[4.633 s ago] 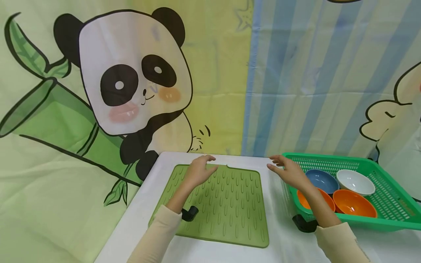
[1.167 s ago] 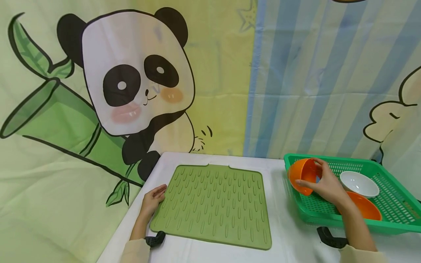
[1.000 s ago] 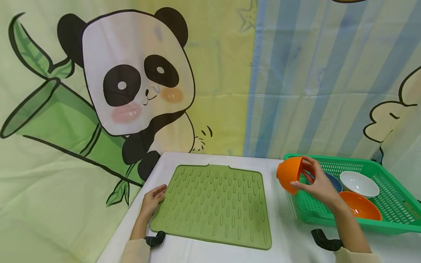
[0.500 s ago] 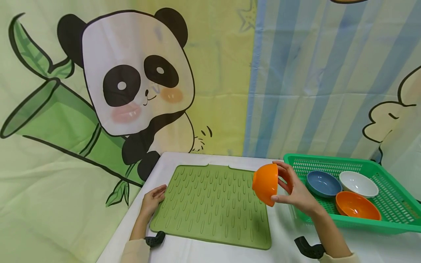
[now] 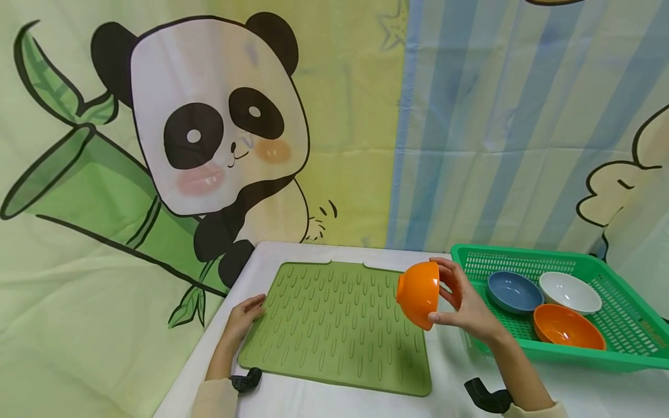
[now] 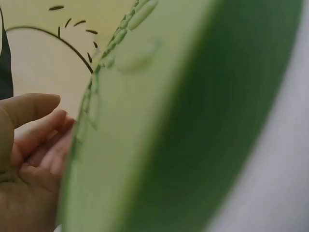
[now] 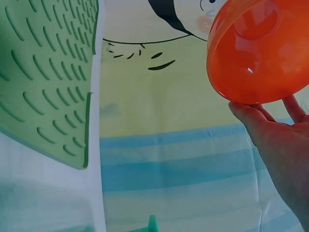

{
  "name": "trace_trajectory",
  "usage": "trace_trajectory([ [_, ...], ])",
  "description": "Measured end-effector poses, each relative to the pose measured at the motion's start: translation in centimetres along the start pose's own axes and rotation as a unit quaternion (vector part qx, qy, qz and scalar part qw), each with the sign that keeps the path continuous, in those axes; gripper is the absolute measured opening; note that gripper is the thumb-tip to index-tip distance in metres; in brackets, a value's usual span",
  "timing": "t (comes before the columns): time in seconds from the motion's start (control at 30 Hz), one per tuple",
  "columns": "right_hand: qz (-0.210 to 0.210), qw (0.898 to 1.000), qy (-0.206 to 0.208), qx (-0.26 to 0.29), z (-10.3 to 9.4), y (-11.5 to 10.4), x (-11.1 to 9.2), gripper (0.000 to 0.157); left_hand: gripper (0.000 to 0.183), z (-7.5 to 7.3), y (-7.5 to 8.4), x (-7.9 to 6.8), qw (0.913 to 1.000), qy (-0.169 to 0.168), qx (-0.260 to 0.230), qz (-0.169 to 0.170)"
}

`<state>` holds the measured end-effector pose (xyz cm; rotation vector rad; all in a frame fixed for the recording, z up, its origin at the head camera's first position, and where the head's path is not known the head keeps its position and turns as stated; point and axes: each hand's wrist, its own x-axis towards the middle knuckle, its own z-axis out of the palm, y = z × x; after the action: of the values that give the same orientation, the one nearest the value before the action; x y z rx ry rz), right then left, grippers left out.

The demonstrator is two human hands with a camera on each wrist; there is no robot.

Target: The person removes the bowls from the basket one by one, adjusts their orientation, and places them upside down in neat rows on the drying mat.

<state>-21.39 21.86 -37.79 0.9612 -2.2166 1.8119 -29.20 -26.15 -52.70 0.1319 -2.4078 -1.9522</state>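
An orange bowl (image 5: 420, 295) is tipped on its side above the right edge of the green ridged mat (image 5: 334, 325). My right hand (image 5: 465, 305) grips it by the rim, thumb low and fingers high, its mouth facing the palm. The right wrist view shows the inside of the bowl (image 7: 260, 53) and the hand (image 7: 280, 145) at its rim. At the mat's left edge my left hand (image 5: 243, 319) lies with relaxed fingers and holds nothing. In the left wrist view the left hand (image 6: 34, 145) is beside the mat's edge (image 6: 111, 145), partly hidden by it.
To the right stands a green plastic basket (image 5: 622, 363). In it are a blue bowl (image 5: 514, 292), a white bowl (image 5: 569, 292) and another orange bowl (image 5: 568, 327). A panda-print curtain (image 5: 345, 116) hangs behind the white-covered table (image 5: 303, 400).
Both hands were empty at first. The right hand has lifted an orange bowl from the basket and carried it left over the mat's edge. The left hand moved to the mat's left edge.
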Motion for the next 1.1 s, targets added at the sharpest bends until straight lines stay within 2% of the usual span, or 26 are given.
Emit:
trace_trajectory([
  [0.07,-0.001,1.000,-0.002,0.003,0.1,-0.1,0.0,0.086,0.042,0.4,1.3,-0.6,0.9990,-0.004,0.045,-0.003],
  [0.17,-0.002,1.000,-0.004,0.006,0.3,-0.2,0.1,0.086,0.042,1.7,4.1,-1.8,0.9915,0.009,0.129,0.017],
  [0.23,-0.006,1.000,-0.006,0.008,0.4,-0.2,0.2,0.086,0.041,2.9,6.5,-2.8,0.9901,0.011,0.137,0.029],
  [0.3,-0.013,1.000,-0.010,0.015,0.6,-0.1,0.3,0.086,0.041,4.5,8.9,-3.8,0.9956,-0.018,0.080,0.046],
  [0.33,-0.018,1.000,-0.012,0.019,0.7,-0.1,0.4,0.086,0.042,5.4,10.0,-4.4,0.9972,-0.050,0.027,0.049],
  [0.37,-0.021,0.999,-0.015,0.022,0.9,-0.2,0.5,0.086,0.044,6.4,11.0,-5.0,0.9939,-0.092,-0.036,0.048],
  [0.4,-0.026,0.999,-0.019,0.026,1.1,-0.2,0.6,0.086,0.047,7.3,11.9,-5.6,0.9841,-0.141,-0.099,0.042],
  [0.43,-0.029,0.999,-0.023,0.030,1.3,-0.3,0.7,0.087,0.051,8.4,12.7,-6.2,0.9681,-0.192,-0.158,0.032],
  [0.5,-0.030,0.998,-0.028,0.039,1.7,-0.5,0.8,0.087,0.058,10.4,13.8,-7.4,0.9244,-0.289,-0.248,0.003],
  [0.57,-0.031,0.998,-0.032,0.047,2.0,-0.8,1.0,0.088,0.064,12.3,14.3,-8.3,0.8773,-0.368,-0.307,-0.032],
  [0.63,-0.034,0.997,-0.038,0.055,2.3,-1.0,1.1,0.089,0.069,14.2,14.5,-8.9,0.8349,-0.419,-0.351,-0.065],
  [0.7,-0.039,0.996,-0.044,0.061,2.5,-1.1,1.2,0.090,0.074,15.7,14.3,-9.3,0.7984,-0.451,-0.388,-0.093],
  [0.77,-0.043,0.996,-0.049,0.064,2.6,-1.1,1.2,0.090,0.078,17.0,14.1,-9.7,0.7662,-0.468,-0.425,-0.117],
  [0.83,-0.047,0.995,-0.054,0.067,2.7,-1.0,1.3,0.090,0.080,18.0,13.9,-10.0,0.7453,-0.474,-0.450,-0.131],
  [0.93,-0.046,0.995,-0.056,0.071,2.9,-0.9,1.3,0.090,0.079,18.9,13.8,-10.5,0.7248,-0.484,-0.469,-0.143],
  [1.1,-0.050,0.994,-0.060,0.076,3.0,-0.8,1.2,0.089,0.074,19.7,13.9,-11.0,0.7138,-0.496,-0.468,-0.159],
])
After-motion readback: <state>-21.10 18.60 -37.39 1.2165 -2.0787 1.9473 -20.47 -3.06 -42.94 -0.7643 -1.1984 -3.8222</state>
